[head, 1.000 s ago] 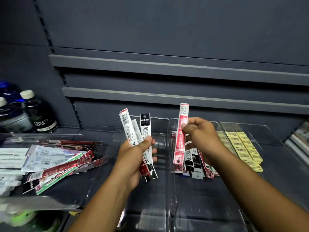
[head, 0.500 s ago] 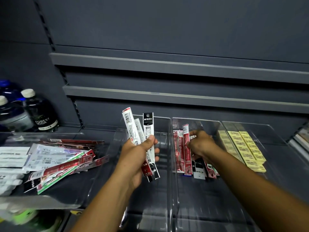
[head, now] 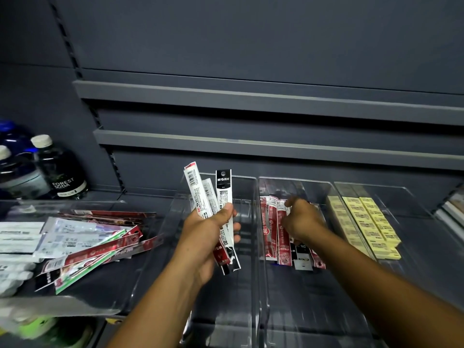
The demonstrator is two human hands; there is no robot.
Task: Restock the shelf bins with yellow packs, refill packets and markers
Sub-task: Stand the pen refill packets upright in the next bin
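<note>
Refills (head: 282, 232) should lie flat, aligned in the middle bin (head: 301, 310); left hand (head: 203, 232) grips spares (head: 223, 189), right hand (head: 302, 222) hold unclear.

red-and-white refill packets (head: 276, 229), pale yellow packs (head: 369, 224), clear bins (head: 296, 310)

Right hand (head: 300, 222) hides packets (head: 302, 257) (perhaps pinching).

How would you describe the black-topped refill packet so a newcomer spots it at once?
On the dark shelf, the left hand grips a fan of packets above a clear bin. The black-topped refill packet is the rightmost, the only one with a black header; its neighbours' tops are white with barcodes.
</note>
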